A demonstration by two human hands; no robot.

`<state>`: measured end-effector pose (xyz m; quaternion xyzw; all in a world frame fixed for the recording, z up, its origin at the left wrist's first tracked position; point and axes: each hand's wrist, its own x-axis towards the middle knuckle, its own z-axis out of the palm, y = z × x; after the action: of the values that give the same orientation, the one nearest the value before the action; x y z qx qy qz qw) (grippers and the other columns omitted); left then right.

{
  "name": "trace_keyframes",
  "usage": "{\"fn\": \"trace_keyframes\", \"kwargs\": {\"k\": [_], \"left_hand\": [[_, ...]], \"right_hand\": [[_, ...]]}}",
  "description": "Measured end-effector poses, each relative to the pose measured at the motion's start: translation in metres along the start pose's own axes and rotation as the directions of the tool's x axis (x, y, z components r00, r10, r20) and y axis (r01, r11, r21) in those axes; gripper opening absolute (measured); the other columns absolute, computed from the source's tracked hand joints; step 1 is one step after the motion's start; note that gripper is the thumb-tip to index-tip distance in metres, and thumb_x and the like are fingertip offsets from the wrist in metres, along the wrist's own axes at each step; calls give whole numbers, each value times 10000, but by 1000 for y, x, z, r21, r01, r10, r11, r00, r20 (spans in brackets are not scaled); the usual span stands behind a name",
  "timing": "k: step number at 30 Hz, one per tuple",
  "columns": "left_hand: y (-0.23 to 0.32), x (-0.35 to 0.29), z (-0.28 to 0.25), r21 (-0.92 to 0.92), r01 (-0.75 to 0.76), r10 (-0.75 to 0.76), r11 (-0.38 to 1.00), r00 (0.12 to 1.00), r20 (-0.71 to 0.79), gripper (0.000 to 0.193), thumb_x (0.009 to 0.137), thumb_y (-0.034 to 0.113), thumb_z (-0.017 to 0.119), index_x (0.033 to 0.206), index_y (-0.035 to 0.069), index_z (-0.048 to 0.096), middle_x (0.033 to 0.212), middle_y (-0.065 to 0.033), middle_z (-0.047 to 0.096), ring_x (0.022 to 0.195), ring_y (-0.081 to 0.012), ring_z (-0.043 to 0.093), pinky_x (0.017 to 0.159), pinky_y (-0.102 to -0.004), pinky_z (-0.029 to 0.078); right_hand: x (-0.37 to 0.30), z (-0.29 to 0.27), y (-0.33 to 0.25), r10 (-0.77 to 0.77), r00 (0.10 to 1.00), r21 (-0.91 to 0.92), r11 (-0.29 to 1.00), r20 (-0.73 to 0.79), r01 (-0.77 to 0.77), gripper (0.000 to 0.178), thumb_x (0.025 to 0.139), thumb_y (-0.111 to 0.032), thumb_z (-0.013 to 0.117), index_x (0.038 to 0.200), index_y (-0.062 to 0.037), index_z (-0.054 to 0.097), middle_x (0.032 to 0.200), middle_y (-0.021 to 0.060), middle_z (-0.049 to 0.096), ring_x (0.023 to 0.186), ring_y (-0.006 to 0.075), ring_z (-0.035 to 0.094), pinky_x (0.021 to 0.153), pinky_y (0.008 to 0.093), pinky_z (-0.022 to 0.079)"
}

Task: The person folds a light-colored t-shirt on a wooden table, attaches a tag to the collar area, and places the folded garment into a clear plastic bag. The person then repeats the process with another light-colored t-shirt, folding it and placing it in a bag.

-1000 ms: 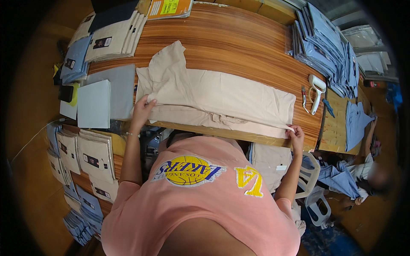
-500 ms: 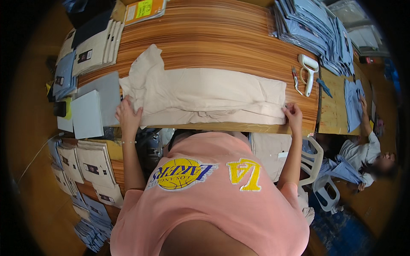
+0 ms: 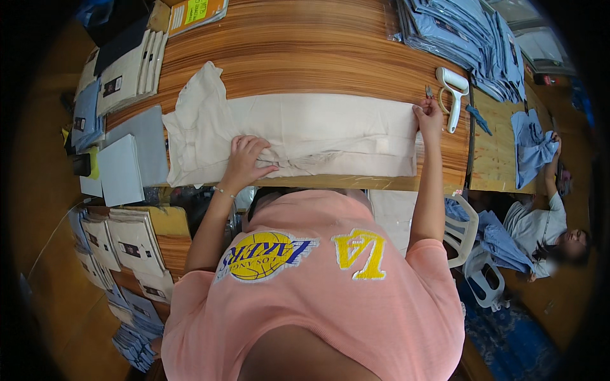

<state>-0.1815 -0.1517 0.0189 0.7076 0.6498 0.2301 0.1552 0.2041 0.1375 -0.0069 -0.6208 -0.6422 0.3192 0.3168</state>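
A beige shirt (image 3: pixel 324 130) lies on the wooden table in a long folded strip, one part sticking out away from me at its left end. Flat on the cloth, my left hand (image 3: pixel 246 159) rests with fingers and thumb apart beside wrinkles near the front edge. At the strip's far right corner, my right hand (image 3: pixel 428 117) pinches the fabric between thumb and fingers. Just beyond that hand are small snips (image 3: pixel 429 93), partly hidden by it, and a white lint roller (image 3: pixel 452 95).
Stacks of bagged blue garments (image 3: pixel 445 38) stand at the back right, bagged beige ones (image 3: pixel 130 76) at the left. White sheets (image 3: pixel 124 170) lie beside the shirt's left end. A co-worker (image 3: pixel 537 219) handles a blue garment (image 3: pixel 530 143) on the right. A plastic chair (image 3: pixel 467 232) stands below.
My left hand has moved right from the shirt's left end onto its middle-left. My right hand went from the near right corner to the far one. The strip's right part looks smoother.
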Motion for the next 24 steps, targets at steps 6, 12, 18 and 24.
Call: {"fn": "trace_keyframes", "kwargs": {"k": [6,12,18,24], "left_hand": [[-11,-11,2,9,-75,75,997,996,-42,167,774,182,659,895,86,597,978,-33,590,1007,-231,507,984,-445,290],[3,-17,-9,17,-27,29,999,991,-129,106,792,142,635,866,75,598,943,-61,612,948,-217,546,902,-412,332],[-8,-11,-7,-146,83,-78,986,996,38,133,796,188,639,884,91,619,868,-37,603,885,-199,555,869,-379,340],[-9,-19,-19,38,-26,26,999,1000,-6,252,785,227,654,1008,110,634,1147,-95,534,1112,-273,446,961,-403,324]], "right_hand": [[-64,-10,-42,-461,854,-247,822,242,514,156,729,-121,654,870,-62,618,919,108,606,858,298,543,742,389,418],[-83,-33,-39,-118,779,-341,851,616,400,189,723,-136,652,897,-67,627,956,94,610,921,293,539,797,445,396],[-81,-2,-90,-158,801,-555,644,578,527,288,716,-136,682,985,-68,605,986,128,603,962,320,551,805,436,424],[-98,174,-240,-629,390,4,531,673,847,195,821,-182,610,988,-82,621,994,126,591,981,324,538,812,411,430]]}}
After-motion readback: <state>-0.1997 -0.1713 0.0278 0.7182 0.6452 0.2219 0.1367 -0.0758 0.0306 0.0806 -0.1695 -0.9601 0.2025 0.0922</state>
